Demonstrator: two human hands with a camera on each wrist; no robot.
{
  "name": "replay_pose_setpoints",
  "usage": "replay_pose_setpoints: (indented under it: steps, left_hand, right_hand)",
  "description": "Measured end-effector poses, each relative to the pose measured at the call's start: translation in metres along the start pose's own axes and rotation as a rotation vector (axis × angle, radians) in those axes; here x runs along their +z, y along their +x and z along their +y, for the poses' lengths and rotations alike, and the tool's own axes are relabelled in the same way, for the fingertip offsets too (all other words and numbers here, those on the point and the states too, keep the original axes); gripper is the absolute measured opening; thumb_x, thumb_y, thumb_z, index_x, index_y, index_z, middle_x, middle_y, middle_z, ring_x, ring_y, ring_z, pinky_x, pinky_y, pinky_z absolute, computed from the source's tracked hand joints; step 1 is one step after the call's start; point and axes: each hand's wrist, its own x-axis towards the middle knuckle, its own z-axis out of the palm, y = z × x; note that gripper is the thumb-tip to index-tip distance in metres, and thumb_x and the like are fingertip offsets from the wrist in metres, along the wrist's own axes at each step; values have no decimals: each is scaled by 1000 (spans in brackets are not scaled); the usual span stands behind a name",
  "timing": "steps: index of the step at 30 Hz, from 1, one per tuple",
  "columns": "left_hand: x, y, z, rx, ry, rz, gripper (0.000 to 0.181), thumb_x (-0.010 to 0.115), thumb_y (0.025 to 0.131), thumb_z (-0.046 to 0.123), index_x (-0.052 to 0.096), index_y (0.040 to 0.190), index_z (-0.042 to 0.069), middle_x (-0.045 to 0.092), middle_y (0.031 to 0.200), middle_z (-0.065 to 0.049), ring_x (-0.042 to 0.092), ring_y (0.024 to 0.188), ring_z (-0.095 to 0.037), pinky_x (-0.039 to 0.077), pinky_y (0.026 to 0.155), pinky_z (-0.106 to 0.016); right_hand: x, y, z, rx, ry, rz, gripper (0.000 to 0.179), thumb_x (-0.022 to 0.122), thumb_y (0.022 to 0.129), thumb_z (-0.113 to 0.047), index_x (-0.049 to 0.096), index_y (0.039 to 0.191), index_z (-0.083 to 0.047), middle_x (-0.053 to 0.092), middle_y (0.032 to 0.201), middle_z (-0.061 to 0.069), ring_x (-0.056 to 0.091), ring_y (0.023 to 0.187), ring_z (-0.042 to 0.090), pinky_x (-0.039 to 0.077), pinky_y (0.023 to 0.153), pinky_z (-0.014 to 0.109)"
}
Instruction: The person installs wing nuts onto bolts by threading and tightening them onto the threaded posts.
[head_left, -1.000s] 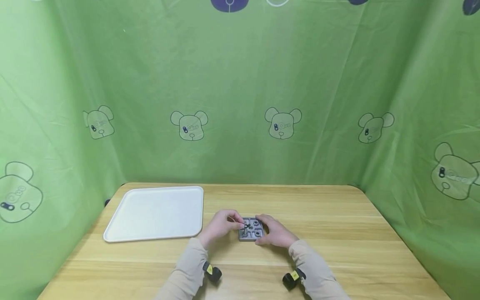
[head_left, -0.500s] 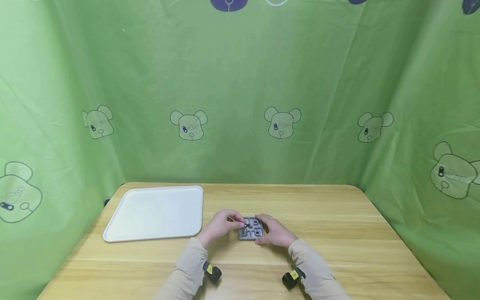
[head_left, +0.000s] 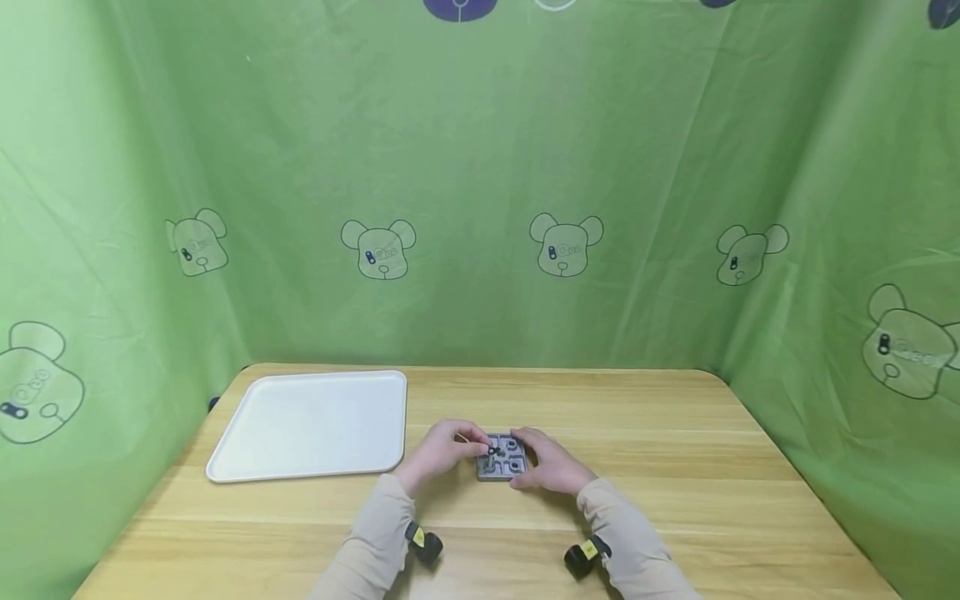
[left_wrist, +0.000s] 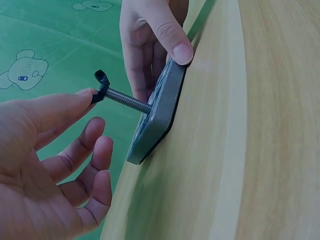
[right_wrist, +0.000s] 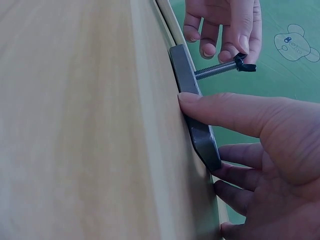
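A small grey square block (head_left: 501, 477) with moulded recesses lies on the table. From its face stands a threaded metal rod (left_wrist: 129, 101), with a black wing nut (left_wrist: 102, 84) at its free end. My left hand (head_left: 442, 452) pinches one wing between thumb and forefinger; its other fingers are loosely bent, clear of the rod. On the block's right side, my right hand (head_left: 553, 463) grips the edges, thumb (right_wrist: 192, 98) on the near side and fingers on the far side. The forefinger behind the left thumb is mostly hidden in the left wrist view.
A white rectangular tray (head_left: 311, 429) lies on the table's left part, just beyond the left forearm. The wooden table (head_left: 637, 417) ends against a green curtain (head_left: 472, 317) at the back and sides. Black wrist cameras hang below both forearms.
The black wings at the left fingertips look slightly turned compared with a second ago. Both hands and the block keep the same places.
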Motion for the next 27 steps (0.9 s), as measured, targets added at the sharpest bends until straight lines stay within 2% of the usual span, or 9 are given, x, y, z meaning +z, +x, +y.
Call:
replay_pose_setpoints:
  steps: [14,27]
  left_hand:
    - [3,-1,3,0,6,-14,16,71,85,14,72,101,9,71,99,-6,58,88,-13,47,83,-31]
    - [9,0,3,-22,9,11,17,74,82,14,70,98,8,67,90,-3,56,83,-13,46,79,-30]
  right_hand:
    - [0,-1,-2,10,-4,1,89,84,69,-24,42,144,-2,39,150,25,37,136,47,27,112,64]
    - [0,0,0,22,6,-3,90,84,69,-25,41,146,-4,36,152,24,35,138,46,25,112,65]
